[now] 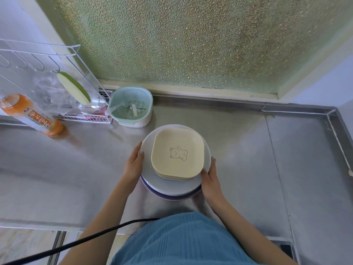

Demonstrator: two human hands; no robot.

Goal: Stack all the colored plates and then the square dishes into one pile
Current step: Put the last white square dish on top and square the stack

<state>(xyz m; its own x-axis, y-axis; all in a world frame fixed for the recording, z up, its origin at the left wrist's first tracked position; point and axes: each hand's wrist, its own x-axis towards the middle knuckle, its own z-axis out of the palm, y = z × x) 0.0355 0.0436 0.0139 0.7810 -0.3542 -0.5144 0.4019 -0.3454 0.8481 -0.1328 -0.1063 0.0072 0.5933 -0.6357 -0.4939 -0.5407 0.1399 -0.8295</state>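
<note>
A stainless steel counter fills the scene below a pebbled green-tinted window pane, with a person in a blue ribbed garment standing at its near edge. A white wire rack stands at the back left, a green-and-white utensil hanging from one of its hooks and clear glassware beneath. Just right of the rack, against the window sill, sits a pale blue strainer basket in a white bowl. An orange bottle with a printed label stands on the counter at far left, and a black cable runs across the lower left.

At the counter's centre stands the single pile: round colored plates, a pale one uppermost over a purple one whose rim shows below, and on top of them the cream square dishes, nested, the top one printed with a small bear outline.

The left hand lies against the pile's left rim, fingers nearly straight and together, pressing the plate edge. The right hand cups the right rim, its thumb laid on the pale plate beside the square dishes, fingers reaching under the edge.
</note>
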